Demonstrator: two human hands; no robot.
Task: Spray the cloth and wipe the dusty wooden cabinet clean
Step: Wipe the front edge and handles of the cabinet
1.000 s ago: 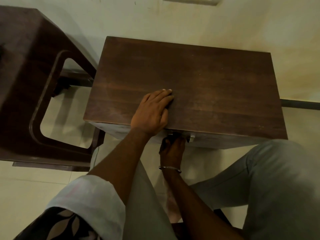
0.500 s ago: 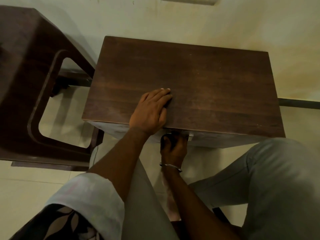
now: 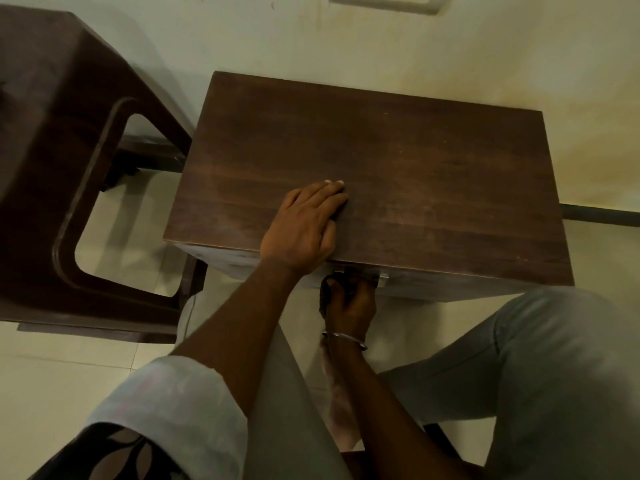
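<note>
The dark wooden cabinet (image 3: 433, 161) stands against the wall, its top showing pale dusty streaks. My left hand (image 3: 304, 226) rests flat on the top near the front edge, fingers straight. Below that edge, my right hand (image 3: 351, 306) grips a dark cloth (image 3: 325, 296) and presses it against the cabinet's front, right at the metal handle (image 3: 381, 280). Most of the cloth is hidden by the fingers. No spray bottle is in view.
A dark brown plastic chair (image 3: 62, 174) stands close on the left, nearly touching the cabinet's corner. My knees in grey trousers (image 3: 540, 375) frame the cabinet front. Pale tiled floor (image 3: 52, 368) lies around, and a dark bar (image 3: 602, 214) runs along the wall at right.
My right hand with the cloth has shifted slightly at the handle on the cabinet front. My left hand has stayed flat on the top.
</note>
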